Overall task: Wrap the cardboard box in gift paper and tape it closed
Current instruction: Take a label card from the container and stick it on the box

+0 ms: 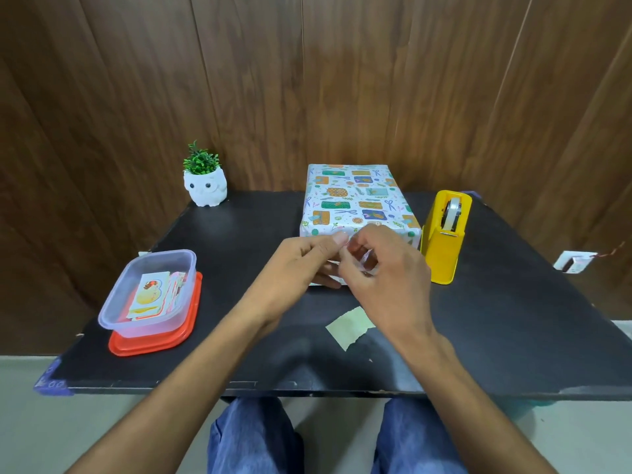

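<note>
while you hover over the near end of the gift-wrapped cardboard box, which lies flat at the back middle of the black tabletop with its patterned paper already covering every face you can see, your left hand and right hand come together right in front of it. both are pinched on what looks like a short strip of clear sticky tape, one end in each, and that makes sense: held taut from both ends, it can't curl back and stick to itself before it lands. the end flap is hidden behind your fingers, so i can't say whether it's sealed, but my read is you're about to tape it down. the yellow desktop tape dispenser stands just right of the box, close to your tearing hand. off to the left, the clear plastic tub of printed cards rests on its red lid, well clear of the work. a pale torn paper scrap lies below your wrists, and the white owl planter watches from the back corner.
</note>
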